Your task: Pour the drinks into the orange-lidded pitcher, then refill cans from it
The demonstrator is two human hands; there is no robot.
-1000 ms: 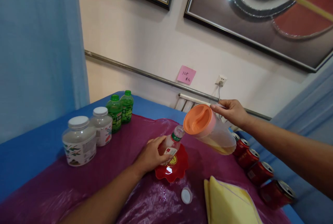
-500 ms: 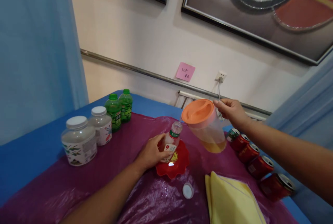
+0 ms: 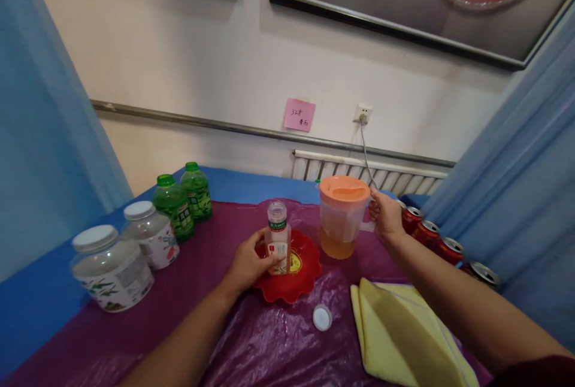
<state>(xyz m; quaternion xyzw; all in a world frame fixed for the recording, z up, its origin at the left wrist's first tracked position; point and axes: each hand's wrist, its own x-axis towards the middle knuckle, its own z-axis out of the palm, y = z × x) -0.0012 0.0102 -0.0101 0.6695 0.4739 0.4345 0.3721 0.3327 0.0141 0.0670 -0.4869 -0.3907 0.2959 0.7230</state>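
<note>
Seemingly pouring is the step: the left hand point(image 3: 246, 261) has its fingers clamped round a clear plastic bottle point(image 3: 277, 234), upright over a scalloped red dish point(image 3: 309, 270); the right hand point(image 3: 387, 214) grips the handle of a translucent, orange-lidded plastic jug point(image 3: 342, 219) to the right — upright, so further pouring would call for tilting it left.

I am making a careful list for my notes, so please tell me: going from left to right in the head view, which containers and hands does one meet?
Larger white-lidded jar, smaller white-lidded jar, nearer green bottle, farther green bottle, left hand, open clear bottle, orange-lidded pitcher, right hand, red cans.
</note>
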